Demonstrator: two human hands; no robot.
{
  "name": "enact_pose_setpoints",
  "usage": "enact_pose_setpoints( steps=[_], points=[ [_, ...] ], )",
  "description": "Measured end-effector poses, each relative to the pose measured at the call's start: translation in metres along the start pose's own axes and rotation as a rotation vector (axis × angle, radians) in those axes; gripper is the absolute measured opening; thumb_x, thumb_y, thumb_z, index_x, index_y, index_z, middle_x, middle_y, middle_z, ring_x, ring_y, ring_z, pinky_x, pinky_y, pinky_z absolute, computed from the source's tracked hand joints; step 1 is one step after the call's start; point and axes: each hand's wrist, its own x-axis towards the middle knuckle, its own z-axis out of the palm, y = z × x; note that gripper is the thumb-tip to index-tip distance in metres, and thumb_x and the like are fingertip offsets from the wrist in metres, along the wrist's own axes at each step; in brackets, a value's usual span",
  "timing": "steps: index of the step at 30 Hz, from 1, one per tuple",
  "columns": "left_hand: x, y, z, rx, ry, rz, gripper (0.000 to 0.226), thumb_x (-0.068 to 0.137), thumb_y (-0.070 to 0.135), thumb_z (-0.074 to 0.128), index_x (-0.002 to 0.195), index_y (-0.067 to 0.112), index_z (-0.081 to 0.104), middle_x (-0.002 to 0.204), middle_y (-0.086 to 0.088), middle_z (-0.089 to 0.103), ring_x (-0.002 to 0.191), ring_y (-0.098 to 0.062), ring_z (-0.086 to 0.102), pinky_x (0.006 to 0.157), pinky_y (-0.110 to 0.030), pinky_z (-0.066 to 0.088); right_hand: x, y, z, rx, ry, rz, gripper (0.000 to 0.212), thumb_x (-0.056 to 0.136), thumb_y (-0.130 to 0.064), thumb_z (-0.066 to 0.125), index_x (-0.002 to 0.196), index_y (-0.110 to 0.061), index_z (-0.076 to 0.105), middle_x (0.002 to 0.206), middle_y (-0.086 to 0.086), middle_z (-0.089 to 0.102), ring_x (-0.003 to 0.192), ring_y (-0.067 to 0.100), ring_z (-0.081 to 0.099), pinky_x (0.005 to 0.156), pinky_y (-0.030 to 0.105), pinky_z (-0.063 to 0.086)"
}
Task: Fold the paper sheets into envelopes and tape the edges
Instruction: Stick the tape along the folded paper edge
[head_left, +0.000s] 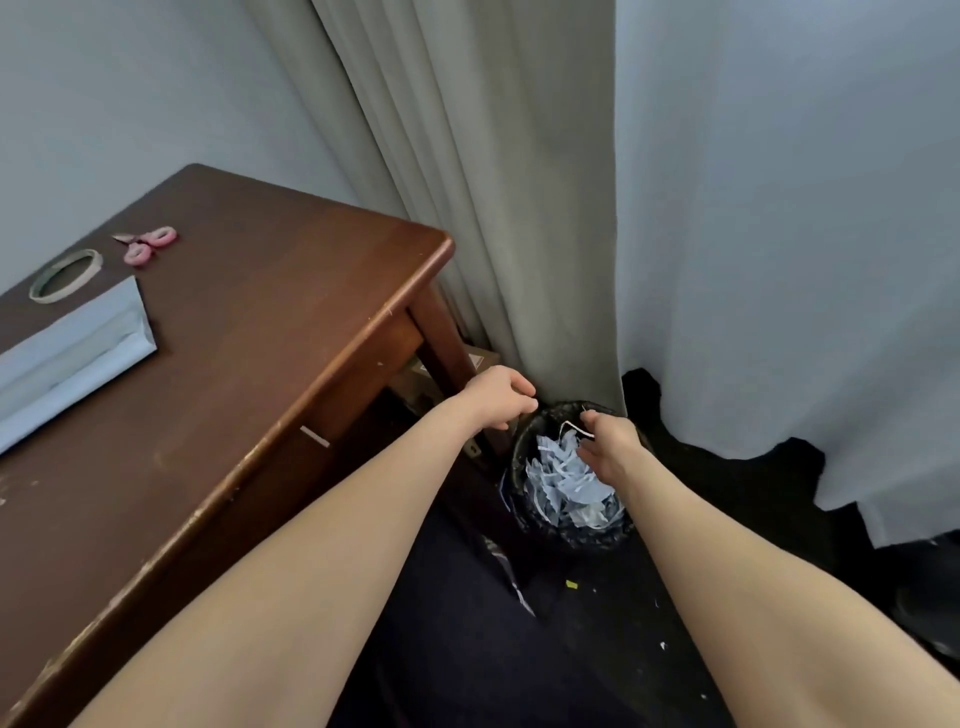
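Pale curtains (467, 208) and a grey wall are seen behind a brown desk (291, 322); on its left part the folded paper sheet (67, 353) is laid flat, w/ the tape roll (65, 275) just beside its far edge and pink scissors (148, 244) near that; the sheet is judged light, thin, easily creased or torn, so it is best taken by an edge or corner w/ fingertips, not crushed. Well apart from it, on the floor by the desk leg, a black bin (582, 538) is filled approx. to the rim w/ pale paper scraps (566, 483); the left hand (498, 395) is held above the bin's left rim, fingers loosely curled, nothing seen in it; the right hand (610, 441) is held over the scraps, a thin white strip (571, 428) at its fingertips; whether pinched or let go cannot be told.
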Motion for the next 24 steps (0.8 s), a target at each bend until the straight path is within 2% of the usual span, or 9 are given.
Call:
enact_pose_setpoints(
  steps=[3, 5, 7, 9, 13, 17, 21, 24],
  points=[
    [0.003, 0.003, 0.002, 0.051, 0.041, -0.004, 0.031, 0.088, 0.022, 0.064, 0.118, 0.013, 0.063, 0.118, -0.006, 0.063, 0.103, -0.019, 0.059, 0.086, -0.031, 0.051, 0.0, -0.002, 0.002, -0.022, 0.001, -0.012, 0.038, 0.097, -0.017, 0.051, 0.134, -0.007, 0.049, 0.137, 0.006, 0.05, 0.129, 0.029, 0.046, 0.1, 0.037, 0.042],
    [0.003, 0.006, 0.002, 0.102, 0.071, 0.009, 0.037, 0.088, 0.024, 0.064, 0.123, 0.013, 0.06, 0.125, -0.005, 0.06, 0.114, -0.021, 0.056, 0.094, -0.028, 0.045, 0.0, -0.004, 0.003, -0.041, 0.005, -0.051, 0.038, 0.096, -0.021, 0.053, 0.131, -0.008, 0.053, 0.136, 0.007, 0.054, 0.125, 0.029, 0.05, 0.106, 0.041, 0.041],
    [0.0, 0.011, 0.001, 0.124, 0.09, 0.023, 0.04, 0.089, 0.024, 0.063, 0.127, 0.014, 0.057, 0.13, -0.005, 0.057, 0.121, -0.02, 0.052, 0.096, -0.025, 0.04, -0.005, -0.01, 0.004, -0.071, 0.0, -0.109, 0.04, 0.095, -0.023, 0.056, 0.13, -0.005, 0.054, 0.136, 0.008, 0.054, 0.125, 0.029, 0.051, 0.109, 0.041, 0.038],
    [-0.003, 0.017, -0.001, 0.131, 0.094, 0.043, 0.04, 0.09, 0.022, 0.063, 0.129, 0.015, 0.055, 0.132, -0.005, 0.055, 0.124, -0.021, 0.049, 0.099, -0.026, 0.038, -0.014, -0.019, 0.007, -0.127, -0.005, -0.17, 0.044, 0.096, -0.026, 0.057, 0.133, -0.003, 0.053, 0.136, 0.009, 0.053, 0.128, 0.028, 0.048, 0.104, 0.032, 0.037],
    [-0.013, 0.033, -0.009, 0.128, 0.118, 0.104, 0.036, 0.09, 0.021, 0.061, 0.125, 0.019, 0.057, 0.133, -0.005, 0.055, 0.123, -0.021, 0.051, 0.106, -0.032, 0.039, -0.033, -0.04, 0.018, -0.273, -0.006, -0.329, 0.044, 0.093, -0.03, 0.06, 0.129, -0.004, 0.056, 0.133, 0.011, 0.056, 0.125, 0.026, 0.05, 0.096, 0.031, 0.039],
    [-0.033, 0.048, -0.027, 0.082, 0.166, 0.184, 0.035, 0.09, 0.018, 0.06, 0.125, 0.017, 0.057, 0.131, -0.005, 0.056, 0.12, -0.02, 0.054, 0.103, -0.031, 0.041, -0.063, -0.065, 0.034, -0.361, -0.002, -0.514, 0.039, 0.093, -0.033, 0.06, 0.122, -0.008, 0.062, 0.126, 0.007, 0.062, 0.117, 0.023, 0.055, 0.087, 0.026, 0.039],
    [-0.061, 0.061, -0.05, 0.069, 0.222, 0.269, 0.035, 0.09, 0.015, 0.058, 0.125, 0.016, 0.057, 0.13, -0.006, 0.057, 0.12, -0.019, 0.054, 0.101, -0.029, 0.041, -0.104, -0.089, 0.05, -0.362, 0.039, -0.66, 0.035, 0.093, -0.034, 0.058, 0.119, -0.01, 0.062, 0.119, 0.004, 0.064, 0.101, 0.017, 0.055, 0.081, 0.026, 0.038],
    [-0.086, 0.068, -0.074, 0.074, 0.301, 0.349, 0.034, 0.09, 0.012, 0.056, 0.125, 0.014, 0.058, 0.126, -0.006, 0.06, 0.118, -0.019, 0.056, 0.097, -0.025, 0.04, -0.139, -0.105, 0.066, -0.378, 0.075, -0.766, 0.032, 0.092, -0.035, 0.058, 0.115, -0.012, 0.063, 0.115, 0.002, 0.066, 0.106, 0.02, 0.059, 0.08, 0.027, 0.04]
  ],
)
